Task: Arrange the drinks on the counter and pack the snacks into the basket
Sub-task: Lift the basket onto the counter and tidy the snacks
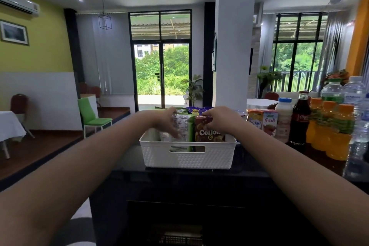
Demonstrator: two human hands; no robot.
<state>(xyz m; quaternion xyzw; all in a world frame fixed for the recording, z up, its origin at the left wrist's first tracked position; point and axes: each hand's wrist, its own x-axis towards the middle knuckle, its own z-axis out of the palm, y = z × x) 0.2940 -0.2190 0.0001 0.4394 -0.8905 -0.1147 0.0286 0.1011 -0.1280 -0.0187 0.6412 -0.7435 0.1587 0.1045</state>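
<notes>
Both forearms stretch over the dark bench point(255, 164) to the white basket point(187, 157). Left grip point(169, 123) clasps the green snack packet point(186, 128), and right grip point(216, 119) pinches the Collon box point(207, 134); both snacks stand inside the basket. Drinks point(299, 122) stand grouped just right of it, so packing looks nearly finished, with only settling these snacks seemingly left.

arms: both outstretched | left hand point(167, 121): fingers curled | right hand point(217, 119): pinching

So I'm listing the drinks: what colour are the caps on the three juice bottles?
The caps are orange; the head view shows them best.
</notes>
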